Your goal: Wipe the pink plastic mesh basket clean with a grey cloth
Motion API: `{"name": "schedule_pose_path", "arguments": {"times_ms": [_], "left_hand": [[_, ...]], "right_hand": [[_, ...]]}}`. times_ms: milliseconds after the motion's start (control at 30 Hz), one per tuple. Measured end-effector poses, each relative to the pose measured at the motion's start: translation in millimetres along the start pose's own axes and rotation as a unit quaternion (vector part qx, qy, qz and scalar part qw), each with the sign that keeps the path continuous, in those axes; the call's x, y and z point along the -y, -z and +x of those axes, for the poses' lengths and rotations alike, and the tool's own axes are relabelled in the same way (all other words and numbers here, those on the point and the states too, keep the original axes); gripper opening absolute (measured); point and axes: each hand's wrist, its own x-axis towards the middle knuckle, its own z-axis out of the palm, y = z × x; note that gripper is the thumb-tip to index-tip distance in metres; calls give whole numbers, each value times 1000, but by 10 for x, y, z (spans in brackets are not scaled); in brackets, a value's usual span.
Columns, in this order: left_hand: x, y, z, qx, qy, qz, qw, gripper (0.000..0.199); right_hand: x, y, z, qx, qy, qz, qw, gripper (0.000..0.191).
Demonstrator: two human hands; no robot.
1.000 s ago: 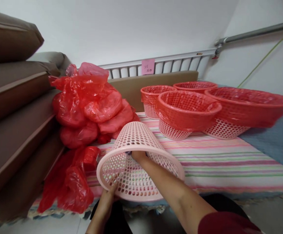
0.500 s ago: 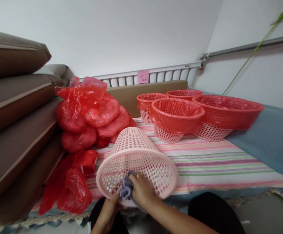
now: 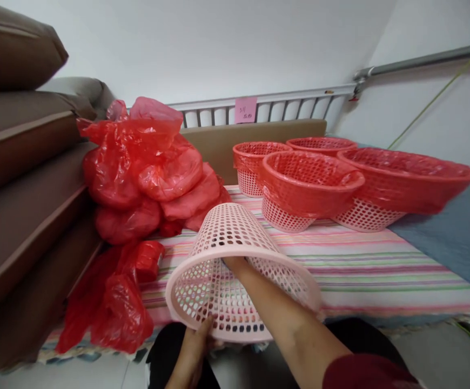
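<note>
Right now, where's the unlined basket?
In the head view, the unlined basket lies tipped at lower centre on the striped cloth, right of the red bags, the left hand at its rim.

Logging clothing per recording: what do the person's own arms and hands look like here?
A dark red sleeve stops above the bare right forearm. The left hand wears no glove; no watch or bracelet shows. The right hand is mostly hidden; no left sleeve is in view.
</note>
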Motion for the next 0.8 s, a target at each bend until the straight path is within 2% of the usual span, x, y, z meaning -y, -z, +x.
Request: {"name": "schedule_pose_path", "arguments": {"times_ms": [67, 133, 233, 300, 367, 433, 500, 633, 733, 800], "left_hand": [[24, 10, 33, -9, -12, 9, 1000, 72], [27, 15, 49, -17, -17, 12, 1000, 69], [0, -4, 33, -15, -13, 6, 1000, 69], [-26, -30, 1, -5, -23, 19, 1000, 72], [-59, -47, -38, 5, -33, 39, 999, 73], [-108, -34, -68, 18, -37, 37, 998, 72], [-181, 20, -82, 12, -54, 6, 998, 75], [-345, 189, -76, -43, -108, -1, 993, 89], [-403, 262, -71, -17, -109, 31, 993, 92], [-402, 271, -73, 0, -104, 51, 993, 92]], "right_hand": [[113, 31, -14, 21, 8, -37, 999, 43], [194, 59, -183, 40, 3, -94, 995, 44], [222, 110, -697, 124, 11, -198, 972, 43], [203, 154, -1072, 169, 44, -218, 960, 44], [188, 202, -1346, 186, 70, -216, 956, 47], [193, 243, -1480, 193, 77, -213, 955, 50], [211, 270, -1513, 195, 77, -217, 953, 51], [217, 254, -1488, 195, 89, -224, 951, 49], [226, 188, -1349, 184, 79, -208, 957, 48], [272, 142, -1128, 157, 60, -179, 969, 47]]}}
